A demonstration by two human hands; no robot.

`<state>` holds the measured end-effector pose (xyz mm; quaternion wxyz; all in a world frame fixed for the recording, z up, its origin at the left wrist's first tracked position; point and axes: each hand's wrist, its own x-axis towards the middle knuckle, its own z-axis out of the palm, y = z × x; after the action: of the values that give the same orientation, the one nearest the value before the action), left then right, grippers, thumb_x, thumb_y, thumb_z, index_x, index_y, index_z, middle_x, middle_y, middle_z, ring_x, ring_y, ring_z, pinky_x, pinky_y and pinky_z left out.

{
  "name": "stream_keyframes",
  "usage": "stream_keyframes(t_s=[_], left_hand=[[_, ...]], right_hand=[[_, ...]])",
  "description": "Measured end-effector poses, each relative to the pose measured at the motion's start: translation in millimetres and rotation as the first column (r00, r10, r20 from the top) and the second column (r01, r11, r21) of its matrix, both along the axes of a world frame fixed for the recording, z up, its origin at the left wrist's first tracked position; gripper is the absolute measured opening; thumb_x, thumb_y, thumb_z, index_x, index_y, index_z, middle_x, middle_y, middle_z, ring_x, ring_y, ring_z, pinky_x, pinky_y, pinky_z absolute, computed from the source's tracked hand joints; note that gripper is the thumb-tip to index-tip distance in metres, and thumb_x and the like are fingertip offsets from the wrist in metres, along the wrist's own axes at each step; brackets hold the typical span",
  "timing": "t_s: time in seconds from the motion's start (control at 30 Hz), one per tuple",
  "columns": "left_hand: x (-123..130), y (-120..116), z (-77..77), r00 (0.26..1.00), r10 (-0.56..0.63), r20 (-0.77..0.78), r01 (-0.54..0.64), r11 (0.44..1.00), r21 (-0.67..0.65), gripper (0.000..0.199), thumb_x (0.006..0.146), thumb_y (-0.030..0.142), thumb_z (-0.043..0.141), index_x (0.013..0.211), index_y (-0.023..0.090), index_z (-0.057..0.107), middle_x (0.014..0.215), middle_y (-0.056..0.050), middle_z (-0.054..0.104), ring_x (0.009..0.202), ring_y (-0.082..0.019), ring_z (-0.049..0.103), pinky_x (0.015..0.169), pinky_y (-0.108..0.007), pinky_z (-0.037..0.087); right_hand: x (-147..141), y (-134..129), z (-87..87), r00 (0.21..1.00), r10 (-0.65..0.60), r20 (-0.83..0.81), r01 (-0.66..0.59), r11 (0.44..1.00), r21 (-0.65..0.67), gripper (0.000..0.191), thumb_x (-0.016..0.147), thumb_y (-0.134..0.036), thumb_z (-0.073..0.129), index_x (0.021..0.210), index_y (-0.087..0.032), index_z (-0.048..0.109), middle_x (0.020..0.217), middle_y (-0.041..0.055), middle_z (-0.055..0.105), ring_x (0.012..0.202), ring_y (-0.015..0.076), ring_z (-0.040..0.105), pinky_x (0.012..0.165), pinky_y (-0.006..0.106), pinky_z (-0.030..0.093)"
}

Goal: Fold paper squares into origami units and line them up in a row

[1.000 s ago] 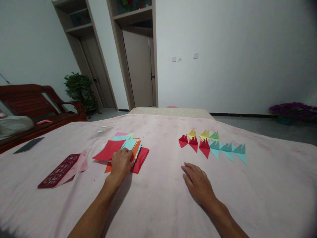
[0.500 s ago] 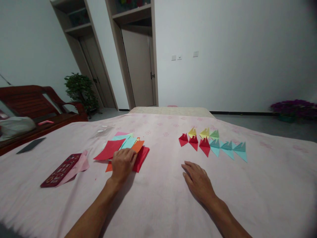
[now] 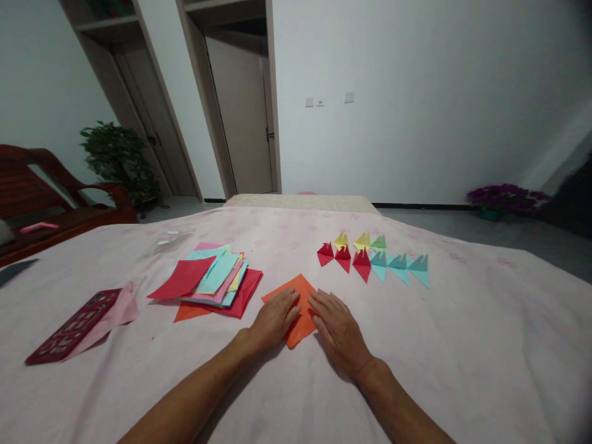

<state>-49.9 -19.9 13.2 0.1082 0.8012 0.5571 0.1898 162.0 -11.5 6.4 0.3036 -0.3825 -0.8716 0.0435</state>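
An orange paper square (image 3: 301, 311) lies on the pink cloth with one corner pointing away from me. My left hand (image 3: 276, 314) rests on its left side, fingers laid flat. On its right edge lies my right hand (image 3: 340, 330), its fingers stretched out and pressing nothing but the paper. Left of my hands is a loose stack of coloured paper, with a red sheet (image 3: 185, 277) on top. Folded paper cranes in red (image 3: 362, 264), yellow and blue (image 3: 398, 266) stand in rows beyond my right hand.
A dark red patterned packet (image 3: 76, 324) with pink cloth or paper beneath lies at the left. Behind it is a clear wrapper (image 3: 169, 242). A dark flat object (image 3: 16, 271) sits at the table's left edge.
The orange sheet has moved from the stack to the middle, with my left hand on it. My right hand has moved left onto the sheet. The view has turned slightly right.
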Motion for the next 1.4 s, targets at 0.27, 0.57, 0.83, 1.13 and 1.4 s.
stream_keyframes(t_s=[0.27,0.57,0.83,1.13,1.4], left_hand=[[2,4,-10.6,0.951,-0.036,-0.306,0.039,0.999,0.003,0.075,0.092,0.065,0.035,0.152,0.02,0.031,0.16,-0.017,0.023,0.147,-0.038,0.017,0.115,-0.061,0.016],[-17,-19,2.5,0.95,0.019,-0.311,-0.038,0.998,-0.057,0.079,0.089,0.069,0.038,0.154,0.025,0.026,0.16,-0.019,0.018,0.148,-0.038,0.013,0.115,-0.061,0.015],[-20,-21,-2.4,0.959,0.045,-0.282,-0.056,0.998,-0.032,0.08,0.087,0.069,0.043,0.153,0.027,0.027,0.161,-0.018,0.017,0.148,-0.038,0.015,0.115,-0.059,0.013],[-24,-31,1.3,0.973,-0.103,-0.207,0.109,0.994,0.018,0.082,0.081,0.074,0.05,0.147,0.028,0.04,0.155,-0.013,0.037,0.144,-0.038,0.026,0.115,-0.064,0.011],[2,-52,2.8,0.969,-0.044,-0.242,0.063,0.995,0.072,0.042,0.093,0.035,0.053,0.133,0.024,0.057,0.139,-0.011,0.058,0.128,-0.03,0.052,0.114,-0.051,0.031]], right_hand=[[-7,-4,-4.1,0.965,0.001,0.263,0.054,0.978,-0.201,0.063,0.1,-0.052,0.034,0.151,-0.015,0.035,0.156,0.0123,0.031,0.147,0.0253,0.025,0.121,0.048,0.018],[-1,-3,1.8,0.955,-0.074,0.286,0.15,0.956,-0.252,0.062,0.096,-0.043,0.043,0.15,-0.014,0.035,0.158,0.0122,0.026,0.148,0.0268,0.022,0.121,0.052,0.014],[31,14,-3.0,0.993,-0.05,0.111,0.081,0.952,-0.296,0.065,0.077,-0.011,0.046,0.141,-0.022,0.051,0.15,0.0049,0.045,0.142,0.0198,0.036,0.119,0.046,0.025],[21,19,-9.9,0.999,-0.045,-0.01,0.044,0.996,-0.073,0.028,0.093,-0.021,0.053,0.113,-0.028,0.071,0.124,0.0046,0.068,0.117,0.0227,0.061,0.102,0.045,0.046],[18,14,0.5,1.0,-0.017,-0.017,0.016,0.998,-0.066,0.042,0.08,-0.009,0.05,0.115,-0.024,0.069,0.124,0.0053,0.068,0.117,0.022,0.06,0.104,0.044,0.044]])
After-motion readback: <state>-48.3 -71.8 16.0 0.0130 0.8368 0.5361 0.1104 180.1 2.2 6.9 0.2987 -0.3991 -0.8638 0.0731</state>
